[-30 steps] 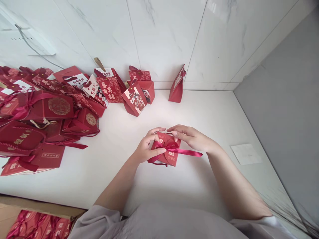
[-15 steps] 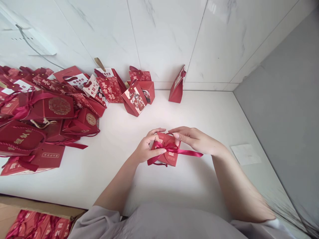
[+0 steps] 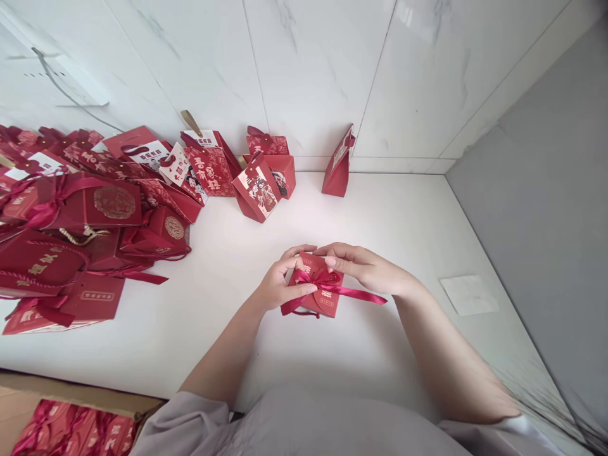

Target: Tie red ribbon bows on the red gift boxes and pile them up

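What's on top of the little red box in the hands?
A shiny ribbon bow sits on top of the red box, with the left hand's thumb on it. The right hand hides part of the lid, so I can't see what's under there.

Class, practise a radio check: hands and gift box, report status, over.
Left hand holding ribbon-tied red gift box, thumb on bow. Right hand at box's far edge, grip unclear. No other box touching it.
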